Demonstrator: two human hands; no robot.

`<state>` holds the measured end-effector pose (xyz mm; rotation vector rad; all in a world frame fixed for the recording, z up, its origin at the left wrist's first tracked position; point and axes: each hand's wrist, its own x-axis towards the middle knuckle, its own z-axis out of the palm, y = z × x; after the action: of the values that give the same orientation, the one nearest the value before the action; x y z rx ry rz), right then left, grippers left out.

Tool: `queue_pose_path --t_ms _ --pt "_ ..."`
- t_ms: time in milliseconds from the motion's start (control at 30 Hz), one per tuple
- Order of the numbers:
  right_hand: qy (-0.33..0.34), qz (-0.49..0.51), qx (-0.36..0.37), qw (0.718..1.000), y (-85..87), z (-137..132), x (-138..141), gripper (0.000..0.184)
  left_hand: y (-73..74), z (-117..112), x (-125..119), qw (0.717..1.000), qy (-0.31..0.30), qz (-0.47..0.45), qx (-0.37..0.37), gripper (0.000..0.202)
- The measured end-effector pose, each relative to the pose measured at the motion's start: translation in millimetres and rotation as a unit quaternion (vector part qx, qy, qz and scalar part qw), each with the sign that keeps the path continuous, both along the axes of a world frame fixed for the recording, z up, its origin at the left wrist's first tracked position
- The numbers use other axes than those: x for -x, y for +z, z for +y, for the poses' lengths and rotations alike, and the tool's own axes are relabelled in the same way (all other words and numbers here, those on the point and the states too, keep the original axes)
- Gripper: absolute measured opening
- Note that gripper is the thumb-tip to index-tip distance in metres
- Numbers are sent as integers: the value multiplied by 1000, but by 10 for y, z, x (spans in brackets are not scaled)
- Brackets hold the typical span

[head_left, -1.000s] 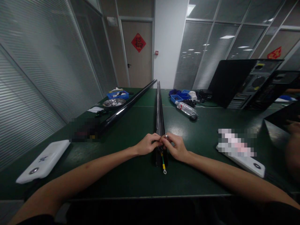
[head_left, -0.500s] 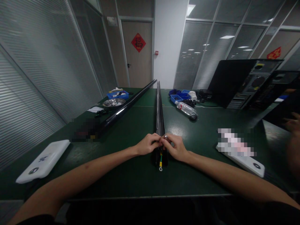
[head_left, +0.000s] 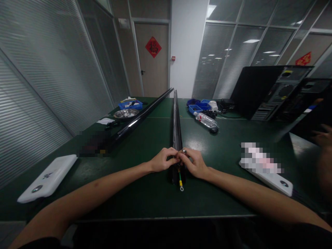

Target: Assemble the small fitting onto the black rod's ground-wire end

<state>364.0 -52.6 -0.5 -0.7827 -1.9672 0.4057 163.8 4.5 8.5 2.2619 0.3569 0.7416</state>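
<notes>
A long dark metal channel [head_left: 176, 124] runs away from me down the middle of the green table, its near end under my hands. My left hand [head_left: 164, 159] and my right hand [head_left: 194, 162] meet over that end, fingertips pinched together. From between them hangs a short green wire [head_left: 180, 175] with a yellow sleeve and a silver ring terminal [head_left: 181, 188] pointing toward me. The wire's upper part disappears among the fingers of both hands. A silver ring is on a finger of my right hand.
Another black bar [head_left: 135, 121] lies slantwise to the left. Beyond it are a metal dish [head_left: 126, 114] and a blue tray [head_left: 124, 105]. On the right are a plastic bottle [head_left: 206, 121], blue bins [head_left: 195, 109], a computer tower [head_left: 259, 90], white devices and another person's hand [head_left: 323, 136].
The ring terminal on the wire has swung slightly to the right and toward me. My hands stay pinched in nearly the same place.
</notes>
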Motion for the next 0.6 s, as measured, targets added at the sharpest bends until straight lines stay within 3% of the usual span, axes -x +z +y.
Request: queue_pose_path --t_ms 600 --pt "-6 13 -11 1000 -4 -13 0 24 1 -24 -11 1000 12 -16 11 25"
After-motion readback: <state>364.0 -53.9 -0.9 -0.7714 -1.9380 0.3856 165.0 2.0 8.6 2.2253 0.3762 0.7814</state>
